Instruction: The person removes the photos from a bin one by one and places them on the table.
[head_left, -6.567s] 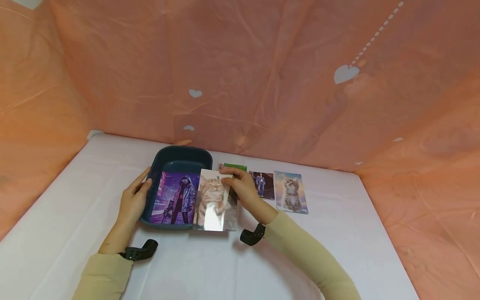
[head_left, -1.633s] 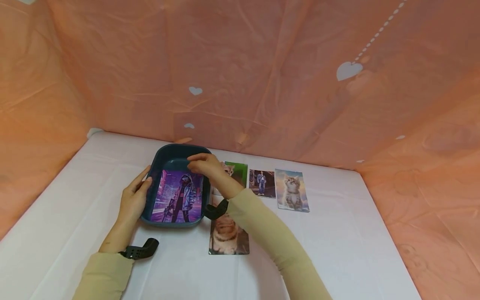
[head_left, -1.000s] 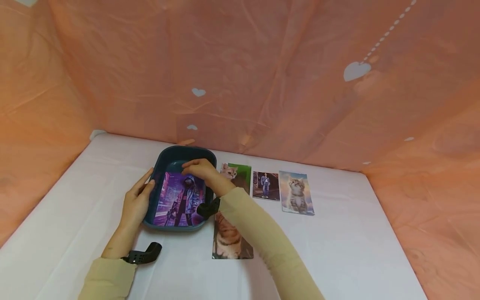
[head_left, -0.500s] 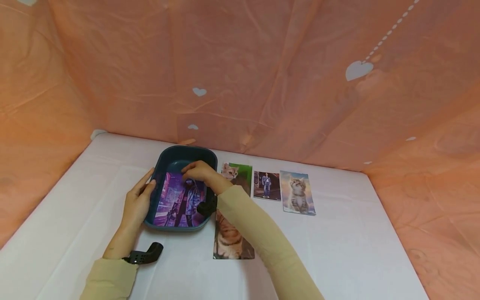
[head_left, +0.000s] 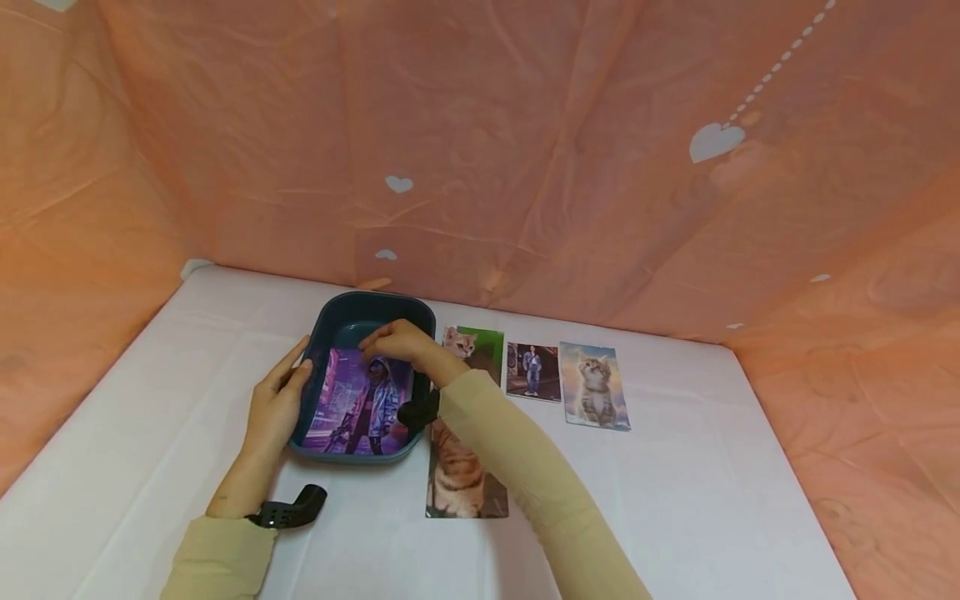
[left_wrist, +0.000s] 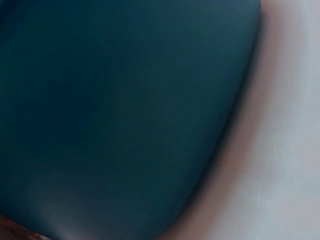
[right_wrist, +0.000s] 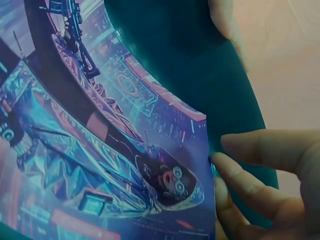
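This is looking like a makeshift staged booth rather than a lived-in room. A crinkled peach plastic sheet (head_left: 525,150) printed with white hearts (head_left: 712,142) is hanging as backdrop from 9 through 12 to 3 o'clock, enclosing a table under a white cloth (head_left: 690,500), where photo prints (head_left: 596,386) are lying in a row.

Wrinkled orange sheeting (head_left: 525,150) with white hearts (head_left: 712,142) backs a white-covered table (head_left: 712,500).
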